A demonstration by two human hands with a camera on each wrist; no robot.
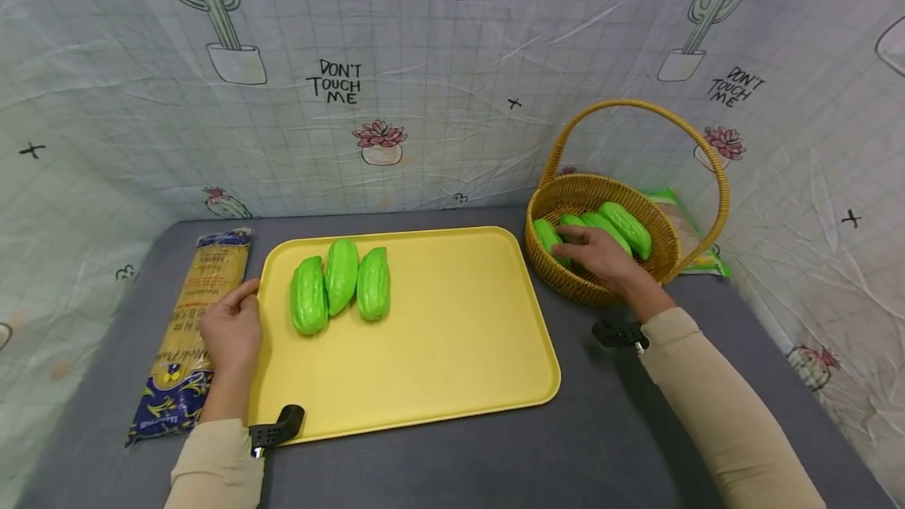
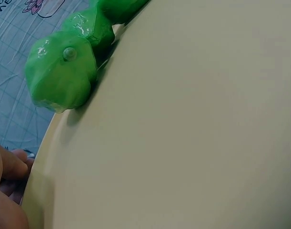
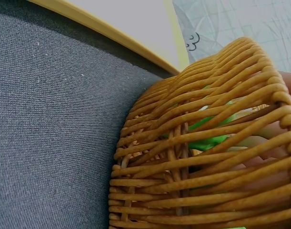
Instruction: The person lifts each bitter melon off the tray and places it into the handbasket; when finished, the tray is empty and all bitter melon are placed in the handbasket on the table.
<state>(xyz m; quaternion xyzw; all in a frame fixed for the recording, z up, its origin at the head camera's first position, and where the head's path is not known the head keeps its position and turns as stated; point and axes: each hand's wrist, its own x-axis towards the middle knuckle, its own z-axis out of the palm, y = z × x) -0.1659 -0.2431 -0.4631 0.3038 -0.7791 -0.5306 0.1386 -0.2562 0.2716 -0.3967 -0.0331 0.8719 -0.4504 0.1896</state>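
My left hand (image 1: 232, 328) is at the left edge of the yellow tray (image 1: 452, 368), its bent fingers and thumb holding the rim. Three ridged, glossy green gourds lie side by side on the tray; the nearest to that hand is the left gourd (image 1: 309, 297), also large in the left wrist view. My right hand (image 1: 601, 254) reaches into the wicker basket (image 1: 566, 283), thumb and fingertips right at its leftmost gourd (image 1: 545, 234). Several more gourds (image 1: 625, 228) lie beside it. The basket's weave partly hides these fingers in the right wrist view, and I cannot tell whether they grip.
A long pack of pasta (image 1: 191, 320) lies left of the tray, partly behind the left hand. The basket's tall handle (image 1: 636, 104) arches above the right hand. Behind the basket lies a green-edged packet (image 1: 700, 246). A patterned cloth backdrop (image 1: 452, 100) rises behind the table.
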